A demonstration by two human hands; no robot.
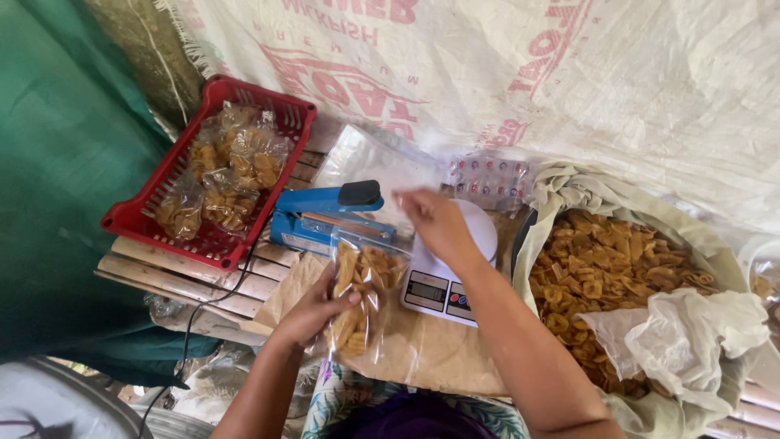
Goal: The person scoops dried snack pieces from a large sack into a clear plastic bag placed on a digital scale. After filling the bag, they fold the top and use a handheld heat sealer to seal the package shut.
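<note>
Nearest the lens: dark purple cloth and a flowered fabric (341,398) at the bottom edge, both cut off by the frame. Lower left, a grey rounded object, mostly out of view and not identifiable.

Left hand (313,313), fingers closed around the side of a clear bag of chips (361,297), held upright above a sheet of brown paper (439,349). Bag's lower end partly hidden behind the hand; upper edge clear and hard to trace against the sealer.

Right hand (435,219), fingertips pinched together above the bag's open top; whether plastic lies between them, not discernible. Beneath it, a white digital scale (443,289), its round platform largely hidden by the hand, two small dark displays on the near panel.

Just beyond the bag, a blue heat sealer (321,215) with black handle knob, black cord trailing off the near left edge of a slatted wooden bench (195,276).

Right: a large cloth-lined sack (569,191) full of loose golden chips (601,272), with a crumpled white plastic bag (691,325) lying on them; far right rim cut off.

Left rear: a red plastic basket (142,215) holding several filled clear packets (231,175).

Behind the scale, a small strip of clear packets with red and blue marks (487,175), too small to make out. Beside it, flat clear plastic sheets (366,158).

Farthest: a white woven sack cloth (585,73) with red printing, seen upside down, hung as backdrop; a green tarpaulin (57,162) along the left.
</note>
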